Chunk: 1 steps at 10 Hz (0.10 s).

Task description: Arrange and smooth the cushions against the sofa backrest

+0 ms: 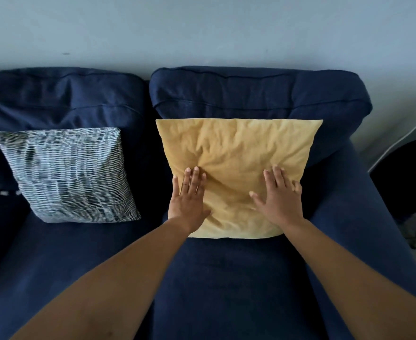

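A wrinkled yellow cushion (239, 153) leans upright against the right backrest (258, 94) of the dark blue sofa. My left hand (188, 195) lies flat on its lower left part, fingers spread and pointing up. On its lower right part my right hand (279, 195) presses flat too, fingers apart. Neither hand holds anything. A cushion with a blue, grey and white dashed pattern (67, 173) leans against the left backrest (62, 99), tilted a little, apart from both hands.
The sofa's right armrest (359, 217) runs along the right side. Beyond it stand a dark object (403, 182) and a white edge on the floor. A pale wall (202, 30) rises behind the sofa. Blue seat cushions (226, 278) lie below my arms.
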Available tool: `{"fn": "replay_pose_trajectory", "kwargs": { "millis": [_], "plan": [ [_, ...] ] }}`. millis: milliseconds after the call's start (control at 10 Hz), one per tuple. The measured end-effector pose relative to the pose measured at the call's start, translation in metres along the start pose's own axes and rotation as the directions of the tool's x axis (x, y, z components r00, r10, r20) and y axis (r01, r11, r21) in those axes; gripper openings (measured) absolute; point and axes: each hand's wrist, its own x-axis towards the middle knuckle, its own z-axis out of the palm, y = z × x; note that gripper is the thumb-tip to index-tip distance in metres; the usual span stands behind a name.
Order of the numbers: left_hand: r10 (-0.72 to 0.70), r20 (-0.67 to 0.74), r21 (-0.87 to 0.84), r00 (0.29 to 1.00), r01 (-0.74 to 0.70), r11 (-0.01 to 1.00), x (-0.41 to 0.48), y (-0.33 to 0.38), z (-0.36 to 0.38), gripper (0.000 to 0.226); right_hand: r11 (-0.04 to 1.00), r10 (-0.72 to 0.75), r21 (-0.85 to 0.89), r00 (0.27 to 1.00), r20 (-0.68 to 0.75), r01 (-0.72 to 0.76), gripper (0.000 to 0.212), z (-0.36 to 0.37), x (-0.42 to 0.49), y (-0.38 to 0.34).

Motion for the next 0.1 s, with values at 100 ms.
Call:
{"fn": "replay_pose_trajectory", "kwargs": {
  "millis": [100],
  "plan": [
    [0.067, -0.013, 0.003, 0.998, -0.067, 0.998, -0.0093, -0.0083, -0.0102, 0.083, 0.986, 0.009, 0.163, 0.974, -0.226, 0.029, 0.056, -0.0424, -0.0114, -0.0115]
  ]
}}
